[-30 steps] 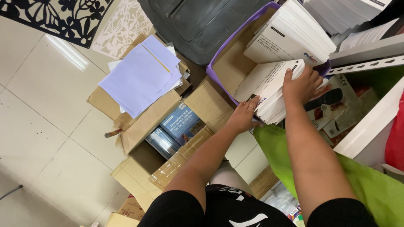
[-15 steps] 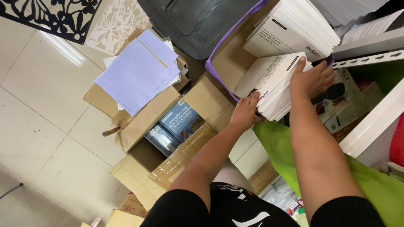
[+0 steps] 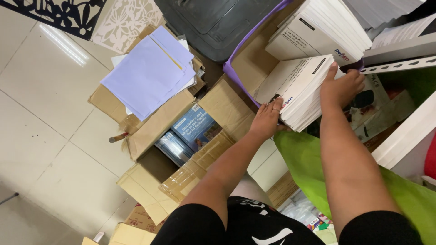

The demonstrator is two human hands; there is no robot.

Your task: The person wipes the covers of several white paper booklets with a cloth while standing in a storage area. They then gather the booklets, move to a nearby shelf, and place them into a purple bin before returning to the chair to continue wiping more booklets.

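Head view: both arms reached forward over an open cardboard box [image 3: 150,181].
Left hand [image 3: 265,120]: gripped the near edge of a white booklet stack [image 3: 297,88], fingers curled on it.
Right hand [image 3: 340,88]: clamped the stack's far side — thumb up.
Stack: held above a purple-rimmed box [image 3: 236,68].
Change: stack sat slightly lower — hands barely shifted.

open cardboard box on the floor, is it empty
No, the open cardboard box holds blue-covered books stacked inside it.

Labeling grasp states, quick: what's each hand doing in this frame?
Left hand: closed on the near end of the stack of white booklets.
Right hand: gripping the same stack's far side, thumb on top.
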